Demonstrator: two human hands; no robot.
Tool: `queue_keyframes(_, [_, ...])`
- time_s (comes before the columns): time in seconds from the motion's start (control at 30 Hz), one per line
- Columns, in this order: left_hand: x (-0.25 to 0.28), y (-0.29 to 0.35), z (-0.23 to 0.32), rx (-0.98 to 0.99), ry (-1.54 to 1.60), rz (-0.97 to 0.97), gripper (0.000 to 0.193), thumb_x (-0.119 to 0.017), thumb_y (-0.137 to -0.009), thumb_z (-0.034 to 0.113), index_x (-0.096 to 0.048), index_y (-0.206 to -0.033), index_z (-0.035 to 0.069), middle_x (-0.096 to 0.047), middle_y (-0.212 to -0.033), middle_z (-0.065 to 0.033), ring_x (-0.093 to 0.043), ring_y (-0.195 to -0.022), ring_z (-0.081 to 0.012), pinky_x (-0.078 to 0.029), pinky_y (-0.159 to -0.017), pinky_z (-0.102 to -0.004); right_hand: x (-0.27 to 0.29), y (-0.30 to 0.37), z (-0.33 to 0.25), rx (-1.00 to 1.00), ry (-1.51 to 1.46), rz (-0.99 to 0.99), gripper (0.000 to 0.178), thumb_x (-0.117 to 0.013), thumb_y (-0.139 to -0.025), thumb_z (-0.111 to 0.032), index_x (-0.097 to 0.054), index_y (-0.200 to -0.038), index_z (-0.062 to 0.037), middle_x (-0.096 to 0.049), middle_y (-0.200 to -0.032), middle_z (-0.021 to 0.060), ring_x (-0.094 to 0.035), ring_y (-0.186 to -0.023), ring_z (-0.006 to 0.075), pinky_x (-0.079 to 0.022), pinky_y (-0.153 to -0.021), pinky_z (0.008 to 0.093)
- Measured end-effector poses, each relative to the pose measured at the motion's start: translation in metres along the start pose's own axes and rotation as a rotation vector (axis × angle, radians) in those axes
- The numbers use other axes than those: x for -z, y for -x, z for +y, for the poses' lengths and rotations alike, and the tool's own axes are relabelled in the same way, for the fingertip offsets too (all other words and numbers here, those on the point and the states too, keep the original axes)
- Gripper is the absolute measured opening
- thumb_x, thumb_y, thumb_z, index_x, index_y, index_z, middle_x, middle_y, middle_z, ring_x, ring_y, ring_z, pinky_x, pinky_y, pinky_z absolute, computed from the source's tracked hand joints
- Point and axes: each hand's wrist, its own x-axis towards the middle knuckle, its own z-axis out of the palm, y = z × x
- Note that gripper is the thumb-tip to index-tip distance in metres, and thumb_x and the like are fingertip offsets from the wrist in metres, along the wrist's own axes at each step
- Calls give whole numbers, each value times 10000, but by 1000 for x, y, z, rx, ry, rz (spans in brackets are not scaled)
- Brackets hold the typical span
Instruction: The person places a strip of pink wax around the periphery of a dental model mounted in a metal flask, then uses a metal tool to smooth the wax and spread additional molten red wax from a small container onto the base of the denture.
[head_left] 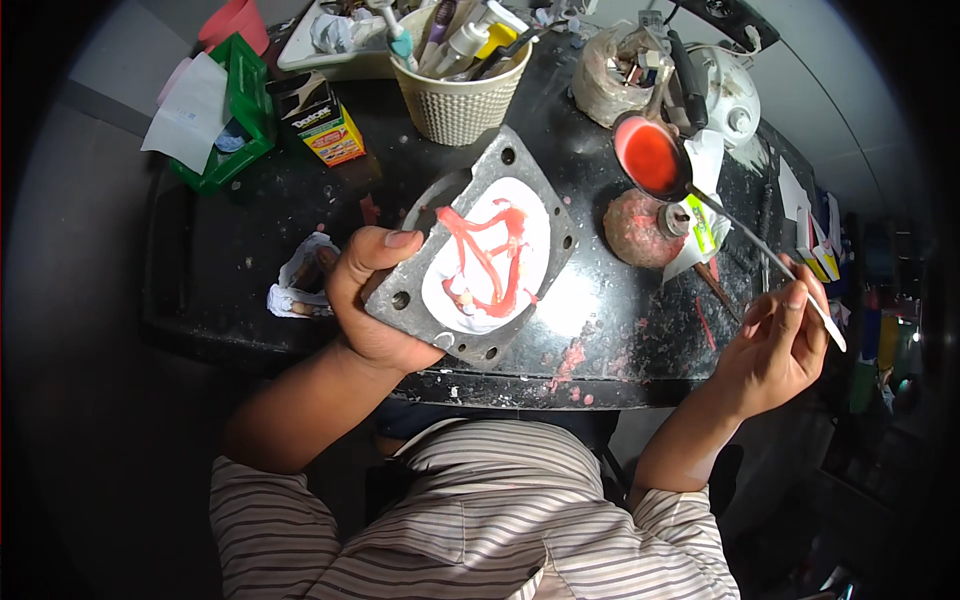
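My left hand (368,300) grips a grey metal frame (480,180) by its lower left corner, tilted above the black table (250,250). The frame has bolt holes around its rim and holds a white plaster cast (530,240) with red wax lines (480,245) across it. My right hand (775,345) pinches a thin long-handled tool (760,250) near its white end. The tool's far end reaches a small dish of red material (650,155) at the table's right.
A cream basket (460,105) of brushes and tubes stands at the back. A green holder (240,110) with papers and a small box (325,125) lie at left. A pinkish round lump (635,230), a plastic bag (610,75) and crumpled tissue (300,285) also sit here.
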Motion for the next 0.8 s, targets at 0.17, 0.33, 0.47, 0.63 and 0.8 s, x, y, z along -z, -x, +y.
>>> queue_keyframes(0.17, [5,0,0,-4,-11,21,570,-537,-833,283,-543,-1294,-52,-612,-1273,-204,-586,-1180,-341,-416,-1061,-472,-13,-1,1,-18,37,-64,188,-664,-924,-26,-660,-1078,81,-716,-959,227,-486,-501,50,-344,-451,160])
queue_keyframes(0.33, [4,-1,0,-4,-45,60,579,-534,-835,296,-541,-1296,-54,-610,-1273,-210,-592,-1171,-348,-416,-1063,-477,-16,0,2,-51,79,-71,183,-660,-929,-38,-660,-1069,80,-718,-951,219,-482,-501,48,-338,-446,163])
queue_keyframes(0.47, [2,-3,3,69,27,33,603,-532,-833,319,-532,-1304,-57,-605,-1277,-220,-594,-1169,-355,-420,-1060,-482,-6,1,-4,-102,-56,-59,204,-632,-951,-76,-639,-1081,81,-704,-928,239,-446,-488,43,-329,-443,164])
queue_keyframes(0.63, [5,-6,3,166,68,44,657,-526,-825,348,-507,-1330,-73,-590,-1294,-242,-591,-1174,-376,-417,-1066,-492,-14,19,-17,-259,-300,-370,201,-662,-938,-122,-624,-1054,38,-699,-893,217,-473,-501,48,-343,-452,168])
queue_keyframes(0.8, [14,-4,4,199,133,-9,703,-542,-803,343,-479,-1363,-78,-560,-1341,-256,-558,-1221,-405,-383,-1095,-517,-27,30,-28,-346,-290,-521,178,-709,-896,-87,-634,-998,39,-710,-915,183,-637,-642,116,-416,-492,173])
